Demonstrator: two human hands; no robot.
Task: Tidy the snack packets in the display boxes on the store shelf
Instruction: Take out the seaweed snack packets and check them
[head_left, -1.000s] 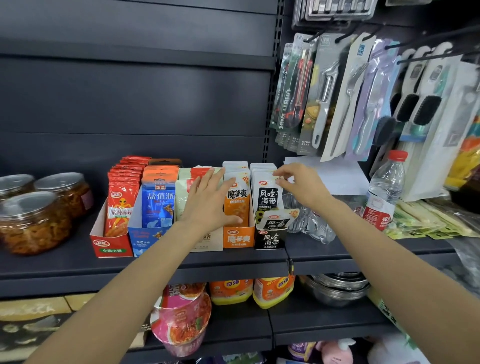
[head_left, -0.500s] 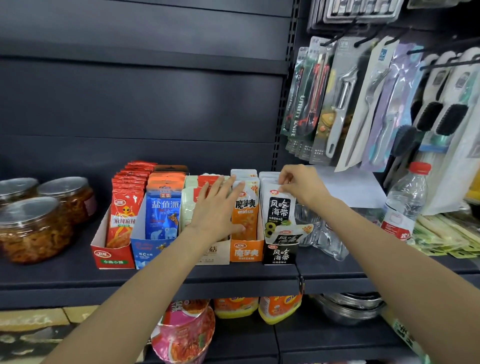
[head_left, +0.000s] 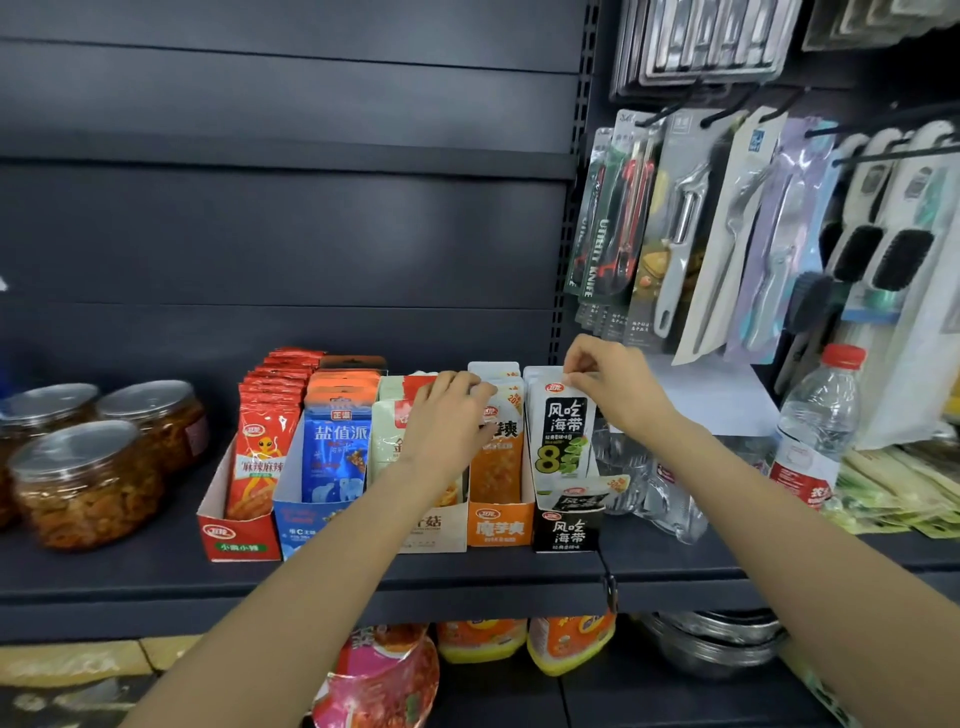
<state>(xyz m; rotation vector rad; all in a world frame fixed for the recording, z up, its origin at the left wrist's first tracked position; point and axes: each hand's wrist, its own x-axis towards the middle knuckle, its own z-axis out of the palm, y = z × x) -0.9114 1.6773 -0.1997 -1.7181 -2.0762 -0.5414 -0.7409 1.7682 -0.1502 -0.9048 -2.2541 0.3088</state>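
The right hand (head_left: 613, 384) pinches the top edge of the upright black seaweed packet (head_left: 563, 426) in the rightmost display box (head_left: 569, 530); the left hand (head_left: 447, 421), at nine o'clock, curls over the orange packets (head_left: 501, 441).

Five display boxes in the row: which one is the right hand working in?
The black display box at the row's right end. The right hand pinches the top of its front white-and-black packet; the left hand is at the cream and orange boxes.

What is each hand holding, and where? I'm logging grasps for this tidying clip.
The right hand pinches the top edge of the front seaweed packet. The left hand rests curled on the orange packets; a grip cannot be told.
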